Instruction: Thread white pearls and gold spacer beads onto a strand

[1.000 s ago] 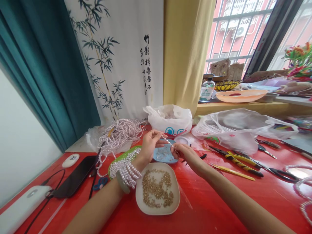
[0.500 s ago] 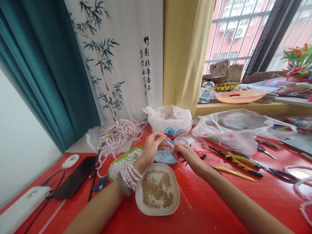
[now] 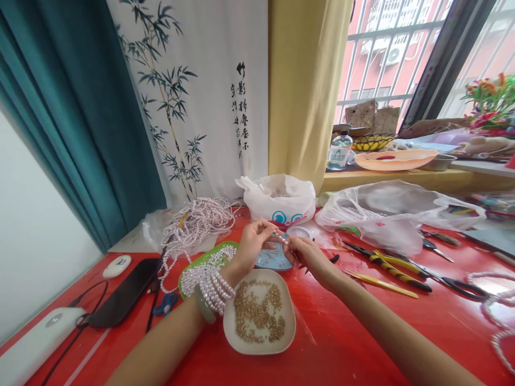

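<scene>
Between my two hands runs a short bead strand (image 3: 280,235) of small pale beads. My left hand (image 3: 254,244) pinches its left end between thumb and fingers. My right hand (image 3: 302,250) grips the other end, fingertips close to the left ones. Pearl strands (image 3: 211,287) are looped round my left wrist beside a greenish bangle (image 3: 204,304). Beneath the hands lies a blue tray (image 3: 274,259) with small clear bits in it. Nearer to me, a cream tray (image 3: 291,316) holds loose gold beads (image 3: 259,313). A green tray (image 3: 185,273) of pearl strands sits left of my left hand.
A heap of pearl strands (image 3: 201,220) lies at the back left. Plastic bags (image 3: 277,198) stand behind. To the right are pliers (image 3: 382,262), yellow tweezers (image 3: 380,283) and scissors (image 3: 454,281). At left lie a phone (image 3: 120,292), a power bank (image 3: 44,332) and small blue scissors (image 3: 164,304).
Both hands keep hold of the strand. The fingers have shifted slightly, and the visible strand between them looks a little shorter.
</scene>
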Demonstrator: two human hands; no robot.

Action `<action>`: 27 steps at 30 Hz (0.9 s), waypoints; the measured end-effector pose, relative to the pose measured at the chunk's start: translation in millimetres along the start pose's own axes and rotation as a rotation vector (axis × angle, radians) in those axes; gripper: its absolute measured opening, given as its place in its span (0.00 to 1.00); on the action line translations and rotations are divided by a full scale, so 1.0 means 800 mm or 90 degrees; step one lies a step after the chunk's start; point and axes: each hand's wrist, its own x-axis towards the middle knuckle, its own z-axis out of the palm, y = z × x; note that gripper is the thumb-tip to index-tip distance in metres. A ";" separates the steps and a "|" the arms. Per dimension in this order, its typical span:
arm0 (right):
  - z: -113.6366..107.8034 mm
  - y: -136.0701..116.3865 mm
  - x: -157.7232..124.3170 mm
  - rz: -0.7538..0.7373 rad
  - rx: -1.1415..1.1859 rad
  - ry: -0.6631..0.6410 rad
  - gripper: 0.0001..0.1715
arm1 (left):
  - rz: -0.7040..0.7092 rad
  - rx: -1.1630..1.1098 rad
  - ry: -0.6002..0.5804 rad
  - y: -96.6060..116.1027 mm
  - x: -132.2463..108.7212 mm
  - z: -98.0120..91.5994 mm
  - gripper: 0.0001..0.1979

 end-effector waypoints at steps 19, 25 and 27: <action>0.001 -0.001 0.000 0.045 -0.029 0.046 0.11 | 0.002 0.031 -0.016 -0.001 -0.002 0.001 0.10; 0.001 -0.002 0.000 0.053 -0.047 0.060 0.10 | 0.011 0.049 -0.022 0.000 -0.004 0.002 0.09; 0.001 -0.002 0.000 0.053 -0.052 0.061 0.11 | 0.010 0.051 -0.023 0.000 -0.004 0.002 0.09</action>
